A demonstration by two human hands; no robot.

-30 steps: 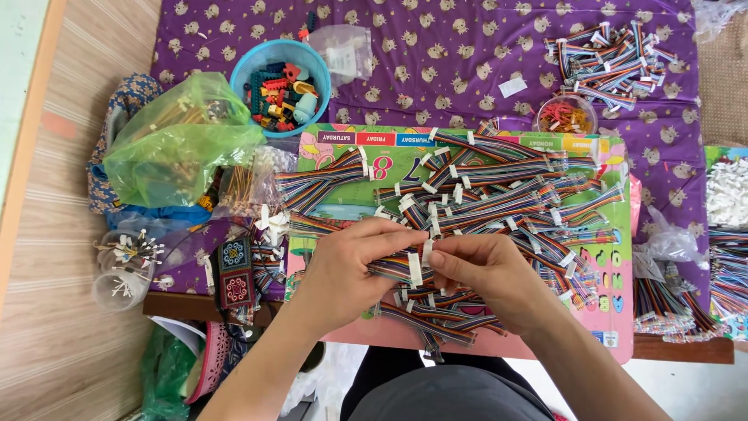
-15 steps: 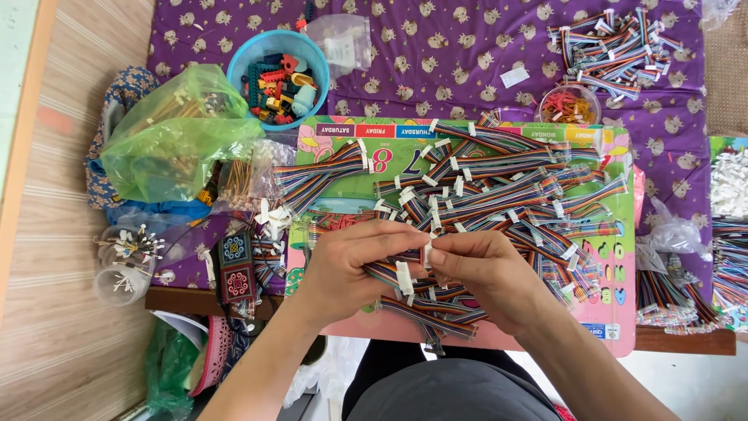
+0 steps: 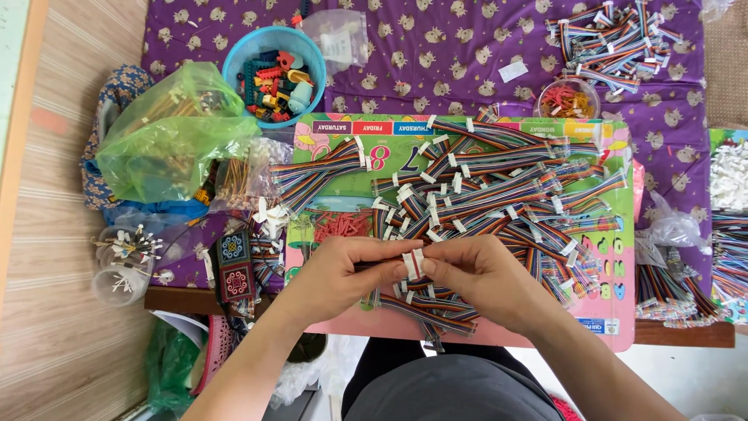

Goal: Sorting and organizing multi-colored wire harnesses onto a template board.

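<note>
Two hands, left hand (image 3: 335, 277) and right hand (image 3: 483, 281), pinch one white plug (image 3: 413, 265) between their fingertips, steadying its rainbow wires (image 3: 425, 316) below.

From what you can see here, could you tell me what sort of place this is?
Probably a home piecework table: heaps of rainbow ribbon cables on a purple patterned cloth, and a blue bowl of small parts.

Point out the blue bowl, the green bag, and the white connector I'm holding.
Blue bowl (image 3: 235, 64), head view, left rim.
Green bag (image 3: 167, 144), head view, middle of the plastic.
White connector (image 3: 411, 265), head view, between the fingertips.
</note>
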